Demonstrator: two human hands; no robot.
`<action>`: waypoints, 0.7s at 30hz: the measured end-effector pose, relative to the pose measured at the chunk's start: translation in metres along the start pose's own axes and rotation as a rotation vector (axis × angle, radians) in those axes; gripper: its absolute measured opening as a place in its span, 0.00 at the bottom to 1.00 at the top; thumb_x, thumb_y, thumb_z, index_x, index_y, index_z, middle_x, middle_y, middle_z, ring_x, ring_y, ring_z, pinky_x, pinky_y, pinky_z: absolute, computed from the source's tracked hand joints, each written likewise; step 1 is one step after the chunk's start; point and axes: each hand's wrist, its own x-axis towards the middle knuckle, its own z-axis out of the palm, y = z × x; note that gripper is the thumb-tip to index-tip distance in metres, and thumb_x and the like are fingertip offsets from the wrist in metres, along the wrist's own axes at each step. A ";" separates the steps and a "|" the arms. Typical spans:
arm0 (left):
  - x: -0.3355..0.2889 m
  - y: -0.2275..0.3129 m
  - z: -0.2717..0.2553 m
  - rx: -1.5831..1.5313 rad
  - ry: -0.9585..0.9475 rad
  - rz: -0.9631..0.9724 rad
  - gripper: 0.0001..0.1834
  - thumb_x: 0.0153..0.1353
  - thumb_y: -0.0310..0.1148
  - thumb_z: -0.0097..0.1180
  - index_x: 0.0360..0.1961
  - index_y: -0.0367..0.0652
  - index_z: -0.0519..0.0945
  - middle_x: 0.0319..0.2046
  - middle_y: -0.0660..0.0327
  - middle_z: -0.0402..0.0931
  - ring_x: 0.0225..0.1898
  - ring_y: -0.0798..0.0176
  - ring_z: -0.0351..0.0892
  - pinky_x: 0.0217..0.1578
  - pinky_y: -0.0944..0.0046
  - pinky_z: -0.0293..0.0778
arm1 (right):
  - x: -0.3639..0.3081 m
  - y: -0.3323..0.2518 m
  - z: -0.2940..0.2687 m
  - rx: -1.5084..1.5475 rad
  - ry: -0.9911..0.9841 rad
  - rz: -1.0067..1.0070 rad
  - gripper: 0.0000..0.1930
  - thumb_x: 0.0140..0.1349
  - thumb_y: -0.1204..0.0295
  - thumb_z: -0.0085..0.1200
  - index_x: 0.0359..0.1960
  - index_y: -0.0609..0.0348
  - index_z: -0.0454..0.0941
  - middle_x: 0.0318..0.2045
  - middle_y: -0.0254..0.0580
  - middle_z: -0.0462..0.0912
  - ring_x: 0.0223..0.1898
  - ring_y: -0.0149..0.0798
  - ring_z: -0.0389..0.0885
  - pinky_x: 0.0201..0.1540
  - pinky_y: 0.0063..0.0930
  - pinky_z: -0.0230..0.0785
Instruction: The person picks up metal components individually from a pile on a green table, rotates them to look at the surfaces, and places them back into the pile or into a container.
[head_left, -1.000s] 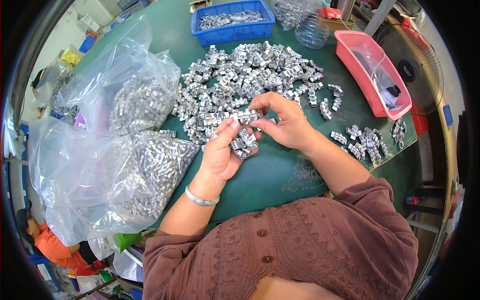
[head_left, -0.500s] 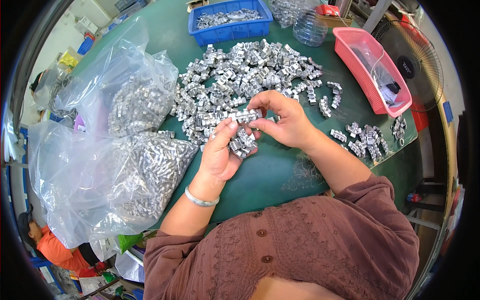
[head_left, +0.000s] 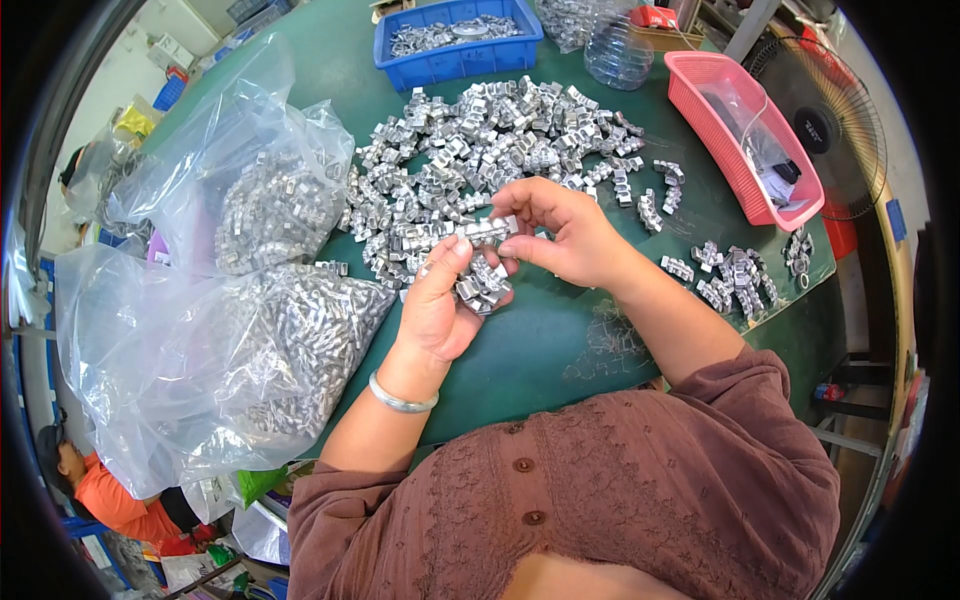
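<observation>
My left hand (head_left: 436, 315) is closed around a small cluster of silvery metal pieces (head_left: 483, 286). Its thumb presses on a short row of joined metal links (head_left: 487, 231), which lies across the top of the fingers. My right hand (head_left: 565, 235) curls round the right end of that row, fingertips behind it and thumb in front. Just beyond both hands spreads a large heap of similar metal links (head_left: 500, 140), loose and in short strips.
Clear plastic bags (head_left: 300, 350) full of metal pieces stand at left. Behind the heap is a blue bin (head_left: 460, 71) of small parts. A pink basket (head_left: 690, 110), a fan (head_left: 820, 130) and a small group of links (head_left: 738, 280) are at right. A person in orange (head_left: 115, 500) is far left.
The row of links has shifted slightly left and up at its right end. My right fingers have loosened a little round it; my left hand has barely moved.
</observation>
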 end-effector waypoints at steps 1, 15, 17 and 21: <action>0.000 0.000 -0.001 0.000 0.000 0.000 0.10 0.58 0.37 0.47 0.36 0.43 0.69 0.29 0.62 0.72 0.34 0.61 0.75 0.28 0.60 0.73 | 0.000 0.000 -0.001 0.087 -0.029 0.092 0.13 0.51 0.80 0.53 0.39 0.65 0.68 0.28 0.35 0.75 0.24 0.24 0.73 0.28 0.18 0.66; -0.002 0.001 0.003 0.036 0.023 0.031 0.10 0.57 0.36 0.47 0.37 0.42 0.69 0.29 0.61 0.71 0.35 0.61 0.75 0.29 0.61 0.74 | 0.002 -0.007 -0.007 0.317 -0.030 0.320 0.08 0.57 0.74 0.48 0.37 0.62 0.72 0.27 0.33 0.77 0.25 0.22 0.74 0.27 0.14 0.64; -0.002 0.001 0.003 0.029 0.031 0.024 0.10 0.58 0.36 0.46 0.37 0.42 0.69 0.29 0.61 0.71 0.35 0.61 0.74 0.29 0.61 0.74 | 0.002 -0.005 -0.007 0.324 -0.012 0.329 0.08 0.57 0.74 0.48 0.37 0.62 0.72 0.26 0.33 0.77 0.24 0.22 0.73 0.27 0.15 0.64; -0.002 0.001 0.004 0.029 0.017 0.021 0.11 0.58 0.37 0.44 0.35 0.40 0.70 0.28 0.61 0.71 0.35 0.61 0.74 0.28 0.62 0.73 | 0.002 -0.002 -0.008 0.355 0.009 0.370 0.08 0.57 0.73 0.48 0.37 0.62 0.73 0.25 0.32 0.76 0.24 0.22 0.72 0.28 0.14 0.64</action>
